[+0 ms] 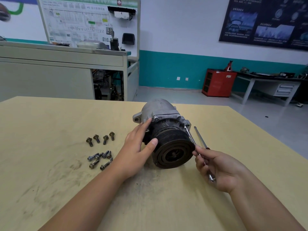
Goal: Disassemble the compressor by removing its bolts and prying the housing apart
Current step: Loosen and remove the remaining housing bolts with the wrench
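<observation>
Tan bench [50,172], scuffed with dark grease marks, carries the compressor [164,112] near its far middle. The unit lies on its side, its black pulley [173,152] facing the camera and its grey housing pointing away.

Left grip [138,147]: spread, not closed. The fingers lie straight along the left flank of the housing and the thumb presses on the pulley rim.

Right grip [218,169]: curled round a slim metal tool [190,137], pinching the shaft between thumb and fingertips. The tool runs up and left past the pulley's right edge. Its tip meets a bolt [186,124] at the mounting ear on the housing's right side. Whether the tip is seated on the bolt head cannot be told.

A screwdriver [199,136] lies on the bench just right of the compressor, roughly parallel to the tool. Its handle is mostly hidden behind the right grip.

Loose bolts sit left of the compressor, apart from it. Four stand head-down in a row [105,139]. A cluster [106,154] lies flat nearer the camera, beside the left forearm.

A red cabinet [218,82] stands on the floor against the far wall.
</observation>
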`<act>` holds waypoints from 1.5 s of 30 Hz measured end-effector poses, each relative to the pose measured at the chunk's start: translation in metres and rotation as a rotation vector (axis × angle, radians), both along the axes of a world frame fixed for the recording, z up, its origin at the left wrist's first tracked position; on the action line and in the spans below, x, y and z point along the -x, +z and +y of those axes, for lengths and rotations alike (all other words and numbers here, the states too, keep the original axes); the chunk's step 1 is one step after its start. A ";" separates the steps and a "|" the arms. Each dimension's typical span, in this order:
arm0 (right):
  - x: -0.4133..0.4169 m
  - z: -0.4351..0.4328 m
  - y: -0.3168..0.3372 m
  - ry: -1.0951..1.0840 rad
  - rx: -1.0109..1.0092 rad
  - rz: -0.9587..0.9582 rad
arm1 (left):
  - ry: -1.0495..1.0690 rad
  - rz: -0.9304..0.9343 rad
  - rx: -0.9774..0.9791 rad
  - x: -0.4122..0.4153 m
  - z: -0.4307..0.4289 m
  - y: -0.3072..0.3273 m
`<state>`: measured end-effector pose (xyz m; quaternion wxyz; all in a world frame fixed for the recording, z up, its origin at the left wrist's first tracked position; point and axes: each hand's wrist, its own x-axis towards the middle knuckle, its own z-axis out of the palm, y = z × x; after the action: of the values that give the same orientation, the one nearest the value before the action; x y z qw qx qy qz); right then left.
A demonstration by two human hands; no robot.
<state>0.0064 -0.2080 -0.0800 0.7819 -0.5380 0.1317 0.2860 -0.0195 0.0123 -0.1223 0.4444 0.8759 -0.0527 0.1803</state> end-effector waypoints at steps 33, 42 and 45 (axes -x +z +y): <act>-0.011 -0.018 0.014 0.139 -0.109 0.093 | -0.012 -0.020 -0.011 0.002 -0.001 0.003; -0.016 -0.021 0.011 0.282 -0.208 0.097 | 0.094 -0.823 -0.371 0.034 -0.057 0.027; -0.020 -0.024 0.007 0.316 -0.176 0.049 | 0.036 -0.228 -0.202 0.048 -0.098 0.027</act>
<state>0.0264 -0.2317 -0.0728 0.7679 -0.4744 0.0391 0.4287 -0.0672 -0.0855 -0.0955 0.3420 0.8908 -0.1050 0.2803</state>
